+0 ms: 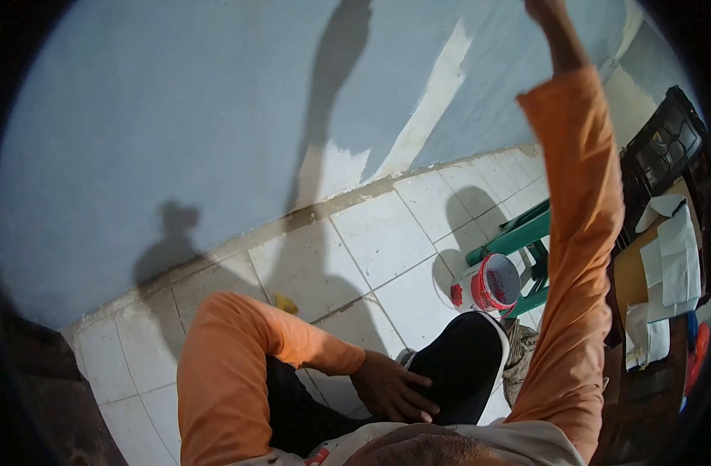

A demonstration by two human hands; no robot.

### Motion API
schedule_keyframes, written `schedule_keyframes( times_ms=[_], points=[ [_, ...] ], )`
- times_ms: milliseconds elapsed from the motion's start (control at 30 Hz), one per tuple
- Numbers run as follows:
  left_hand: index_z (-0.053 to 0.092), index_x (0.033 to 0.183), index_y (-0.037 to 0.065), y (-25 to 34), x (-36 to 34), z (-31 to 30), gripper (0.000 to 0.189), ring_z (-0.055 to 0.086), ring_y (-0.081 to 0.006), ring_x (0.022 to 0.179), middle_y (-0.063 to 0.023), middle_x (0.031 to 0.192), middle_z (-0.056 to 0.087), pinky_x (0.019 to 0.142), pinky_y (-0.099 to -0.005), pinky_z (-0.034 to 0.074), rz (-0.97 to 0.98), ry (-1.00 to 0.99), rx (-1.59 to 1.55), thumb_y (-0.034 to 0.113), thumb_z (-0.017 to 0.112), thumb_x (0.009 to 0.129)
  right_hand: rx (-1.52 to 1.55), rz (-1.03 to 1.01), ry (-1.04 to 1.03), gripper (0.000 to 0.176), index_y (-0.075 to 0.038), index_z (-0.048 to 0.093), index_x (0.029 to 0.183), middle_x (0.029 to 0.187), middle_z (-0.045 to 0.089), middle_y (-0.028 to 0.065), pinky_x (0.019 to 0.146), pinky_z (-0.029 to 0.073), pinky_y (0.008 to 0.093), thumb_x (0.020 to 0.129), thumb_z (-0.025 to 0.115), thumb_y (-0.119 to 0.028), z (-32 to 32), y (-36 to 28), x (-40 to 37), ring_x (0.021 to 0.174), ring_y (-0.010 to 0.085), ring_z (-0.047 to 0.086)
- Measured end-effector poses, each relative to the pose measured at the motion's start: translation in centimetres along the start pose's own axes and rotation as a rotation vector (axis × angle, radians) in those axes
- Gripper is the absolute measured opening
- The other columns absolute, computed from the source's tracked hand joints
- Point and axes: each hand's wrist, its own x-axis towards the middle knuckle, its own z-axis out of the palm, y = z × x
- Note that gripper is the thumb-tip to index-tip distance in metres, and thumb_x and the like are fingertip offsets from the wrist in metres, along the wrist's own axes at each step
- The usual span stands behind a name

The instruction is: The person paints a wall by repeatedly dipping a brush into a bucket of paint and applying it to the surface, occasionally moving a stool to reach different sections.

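Observation:
My left hand (390,388) rests on my dark-trousered leg (456,369), its fingers spread and nothing in them. My right arm is stretched up along the right side, and only the lower part of my right hand (546,9) shows at the top edge. Its fingers are out of frame, so whatever it may hold is hidden. Nearest to it is the grey-blue wall (177,101), which has a pale, uncoated strip (429,101) and a whitish patch (336,171) low down.
A white and red bucket (468,291) stands on the tiled floor (386,229) beside my leg. Behind it is a green plastic stool (511,231). Dark furniture with paper sheets (678,260) on it lines the right side. A yellowish scrap (285,304) lies on the tiles.

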Motion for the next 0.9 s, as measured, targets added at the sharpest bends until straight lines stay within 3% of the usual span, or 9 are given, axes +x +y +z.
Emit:
schedule_keyframes(
  times_ms=[133, 200, 367, 433, 500, 600, 667, 733, 900],
  points=[
    [0.055, 0.143, 0.011, -0.7, 2.3, -1.2, 0.060, 0.033, -0.0373, 0.154, -0.0158, 0.153, 0.048, 0.127, -0.0592, 0.023, 0.055, -0.087, 0.002, 0.044, 0.068, 0.094, -0.127, -0.076, -0.105, 0.026, -0.004, 0.075, 0.106, 0.092, 0.074, 0.0135, 0.071, 0.054, 0.0361, 0.101, 0.067, -0.028, 8.6, 5.5, -16.1, 0.072, 0.0166, 0.066],
    [0.058, 0.142, 0.008, -0.9, 4.2, -2.5, 0.055, 0.032, -0.0354, 0.155, -0.0138, 0.158, 0.046, 0.130, -0.0508, 0.022, 0.013, -0.090, -0.009, 0.044, 0.063, 0.100, 0.281, 0.262, -0.423, 0.025, -0.007, 0.065, 0.121, 0.083, 0.067, 0.0157, 0.070, 0.052, 0.0398, 0.103, 0.067, -0.024, 9.6, -2.1, -25.2, 0.073, 0.0260, 0.063],
    [0.068, 0.132, 0.006, -0.2, 7.6, -1.5, 0.038, 0.042, -0.0326, 0.148, -0.0131, 0.144, 0.061, 0.131, -0.0470, 0.021, 0.018, -0.200, 0.094, 0.028, 0.058, 0.103, 0.209, 0.337, -0.586, 0.030, -0.011, 0.056, 0.129, 0.116, 0.068, 0.0185, 0.082, 0.055, 0.0500, 0.101, 0.062, -0.013, 13.8, -5.9, -39.5, 0.099, 0.0411, 0.068],
    [0.071, 0.128, 0.005, 0.1, 8.3, -1.3, 0.037, 0.050, -0.0296, 0.143, -0.0119, 0.139, 0.065, 0.129, -0.0453, 0.028, 0.026, -0.237, 0.164, 0.029, 0.058, 0.103, 0.123, 0.393, -0.580, 0.031, -0.012, 0.057, 0.132, 0.115, 0.068, 0.0201, 0.079, 0.056, 0.0489, 0.102, 0.063, -0.012, 15.3, -6.5, -43.0, 0.097, 0.0407, 0.070],
    [0.078, 0.114, 0.006, 0.7, 8.8, -1.5, 0.032, 0.066, -0.0242, 0.121, -0.0078, 0.123, 0.074, 0.115, -0.0410, 0.044, -0.167, -0.497, -0.260, 0.029, 0.060, 0.101, 0.127, 0.446, -0.510, 0.030, -0.012, 0.057, 0.132, 0.115, 0.068, 0.0198, 0.077, 0.056, 0.0486, 0.102, 0.062, -0.012, 17.0, -7.2, -45.4, 0.096, 0.0408, 0.070],
    [0.080, 0.104, 0.007, 1.5, 7.6, -2.6, 0.028, 0.071, -0.0219, 0.104, -0.0039, 0.111, 0.078, 0.102, -0.0387, 0.050, -0.281, -0.443, -0.353, 0.029, 0.063, 0.099, 0.118, 0.516, -0.386, 0.029, -0.013, 0.059, 0.132, 0.111, 0.068, 0.0182, 0.071, 0.057, 0.0481, 0.103, 0.061, -0.011, 19.4, -7.7, -48.6, 0.090, 0.0407, 0.069],
    [0.080, 0.106, 0.007, 2.1, 6.4, -2.0, 0.029, 0.069, -0.0231, 0.109, -0.0054, 0.113, 0.077, 0.104, -0.0380, 0.050, -0.230, -0.432, -0.212, 0.029, 0.064, 0.097, 0.058, 0.473, -0.403, 0.028, -0.012, 0.060, 0.131, 0.106, 0.067, 0.0173, 0.069, 0.057, 0.0490, 0.103, 0.060, -0.012, 21.7, -7.0, -49.9, 0.086, 0.0408, 0.068],
    [0.078, 0.108, 0.005, 3.0, 5.9, 0.2, 0.028, 0.069, -0.0243, 0.110, -0.0076, 0.112, 0.077, 0.105, -0.0394, 0.049, -0.330, -0.113, -0.328, 0.026, 0.066, 0.095, 0.074, 0.472, -0.432, 0.025, -0.012, 0.062, 0.128, 0.100, 0.066, 0.0179, 0.067, 0.056, 0.0500, 0.103, 0.059, -0.013, 22.6, -7.0, -51.1, 0.082, 0.0419, 0.068],
    [0.074, 0.115, 0.004, 3.9, 5.9, 1.5, 0.029, 0.065, -0.0238, 0.118, -0.0088, 0.125, 0.073, 0.114, -0.0409, 0.044, -0.441, -0.201, -0.531, 0.020, 0.067, 0.093, 0.048, 0.571, -0.713, 0.022, -0.009, 0.066, 0.119, 0.098, 0.069, 0.0207, 0.070, 0.056, 0.0560, 0.101, 0.059, -0.019, 21.9, -6.5, -54.9, 0.083, 0.0462, 0.069]
  ],
)
